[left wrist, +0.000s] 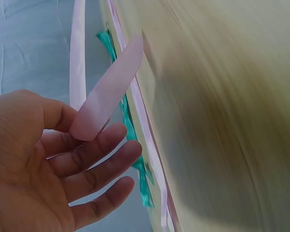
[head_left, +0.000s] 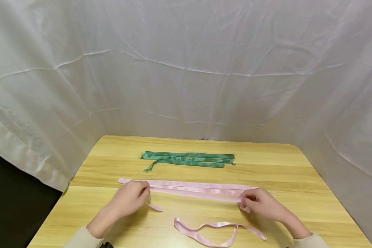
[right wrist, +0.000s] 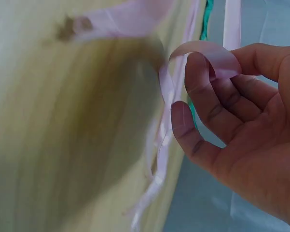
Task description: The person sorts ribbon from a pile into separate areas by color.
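Note:
A pink satin ribbon [head_left: 195, 194] is stretched straight between my two hands, just in front of other pink ribbon lengths [head_left: 186, 183] laid side by side on the table. My left hand [head_left: 130, 198] pinches it between thumb and index finger near its left end. In the left wrist view the free tail [left wrist: 108, 92] sticks out past the thumb, the other fingers loosely bent. My right hand [head_left: 261, 203] pinches the opposite end, whose tail [right wrist: 223, 60] curls over the fingers in the right wrist view.
Several green ribbon strips [head_left: 189, 159] lie side by side farther back, one with a bent left end. A loose, looped pink ribbon [head_left: 217, 224] lies near the front of the wooden table [head_left: 93, 165]. White cloth [head_left: 186, 96] hangs behind and at both sides.

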{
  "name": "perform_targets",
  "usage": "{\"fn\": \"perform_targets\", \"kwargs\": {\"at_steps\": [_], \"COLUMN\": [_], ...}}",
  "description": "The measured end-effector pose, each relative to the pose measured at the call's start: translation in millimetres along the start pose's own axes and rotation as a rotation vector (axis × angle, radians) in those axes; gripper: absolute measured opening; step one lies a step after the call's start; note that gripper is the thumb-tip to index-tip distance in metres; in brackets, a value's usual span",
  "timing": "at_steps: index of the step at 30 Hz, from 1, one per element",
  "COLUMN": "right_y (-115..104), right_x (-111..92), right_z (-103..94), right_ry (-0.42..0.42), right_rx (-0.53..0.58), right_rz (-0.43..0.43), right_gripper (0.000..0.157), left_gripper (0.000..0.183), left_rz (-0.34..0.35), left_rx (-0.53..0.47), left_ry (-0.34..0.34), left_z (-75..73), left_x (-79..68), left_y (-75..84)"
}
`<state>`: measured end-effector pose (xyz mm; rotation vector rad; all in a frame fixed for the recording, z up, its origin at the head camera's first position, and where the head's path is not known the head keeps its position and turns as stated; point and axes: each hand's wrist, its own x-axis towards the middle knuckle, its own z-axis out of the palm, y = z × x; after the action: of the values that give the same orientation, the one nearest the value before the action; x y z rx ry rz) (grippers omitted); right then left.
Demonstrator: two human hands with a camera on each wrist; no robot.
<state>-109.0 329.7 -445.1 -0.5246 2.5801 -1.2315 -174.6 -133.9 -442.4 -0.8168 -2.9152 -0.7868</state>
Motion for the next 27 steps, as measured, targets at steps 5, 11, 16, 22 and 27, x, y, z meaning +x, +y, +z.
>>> {"fn": "perform_targets", "kwargs": {"at_steps": [5,11,16,22,27], "right_y": [-5.2,-7.6,-5.4,2.0,10.9], "right_x": [-1.8,-4.3,-7.5,-10.9,-12.4], "right_z": [-9.8,-17.8,-24.3,-29.5,-32.7], "right_ry": [0.033,0.073,0.099,0.13,0.141], "right_rx": [-0.031,-0.077,-0.089,-0.119,-0.151], "right_rz": [0.043,0.045,0.074,0.069,0.082], "right_gripper": [0.02,0.02,0.02,0.019,0.019], "left_gripper": [0.039,0.027,0.017,0.023,0.026], "left_rz": [-0.015,-0.04,-0.067,-0.075,-0.095], "left_rx": [-0.005,0.001,-0.007,-0.017,0.009], "left_ry": [-0.012,-0.019,-0.042,-0.084,-0.068], "left_z": [-7.3,-17.9,-25.3,-32.2,-33.3], "left_x": [-5.2,-8.9,-10.5,-11.2,-11.1], "left_y": [-5.9,-13.9,-20.5,-26.7,-36.6]}}
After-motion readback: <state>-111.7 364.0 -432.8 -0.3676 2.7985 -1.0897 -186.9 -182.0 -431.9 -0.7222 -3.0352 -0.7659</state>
